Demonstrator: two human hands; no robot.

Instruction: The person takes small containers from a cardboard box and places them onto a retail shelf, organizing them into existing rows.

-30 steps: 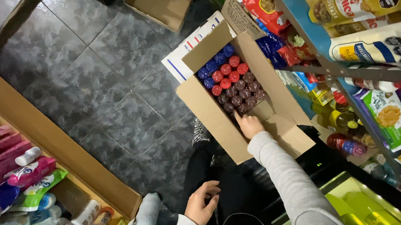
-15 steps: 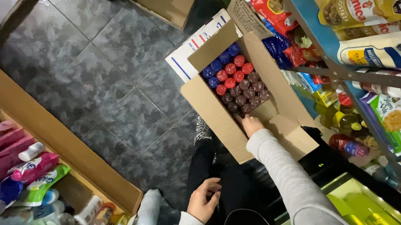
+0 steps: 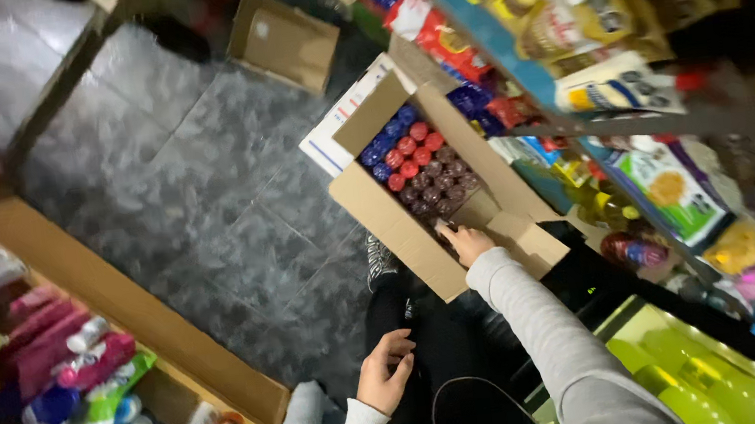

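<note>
My right hand (image 3: 468, 241) reached into the open cardboard box (image 3: 398, 228) on the floor, fingers curled narrow over the dark-capped bottles (image 3: 436, 186) at its near end — whether they had closed on a cap I cannot tell, the frame being blurred. My left hand (image 3: 386, 370) rested loosely half-curled, holding nothing, by my dark-trousered knee.

Judgement on the step in hand: a bottle in so tight a pack would be best taken by the cap and lifted straight up, so its neighbours stay standing and the near flap (image 3: 518, 239) is not crushed.

The box held caps in rows: blue caps (image 3: 386, 140) at the far end, red caps (image 3: 413, 146) next, dark ones nearest me. A flat white carton (image 3: 339, 126) with blue and red marking lay under its far corner. A second, smaller cardboard box (image 3: 282, 43) stood well apart on the grey tiled floor (image 3: 185, 186).

To the right, shelves carried yellow packets (image 3: 555, 21), a white-and-blue pack (image 3: 615, 90) and red bags (image 3: 443, 39). To the left, a wooden shelf (image 3: 123, 307) held pink tubes (image 3: 62, 352) and bottles — print unreadable.
</note>
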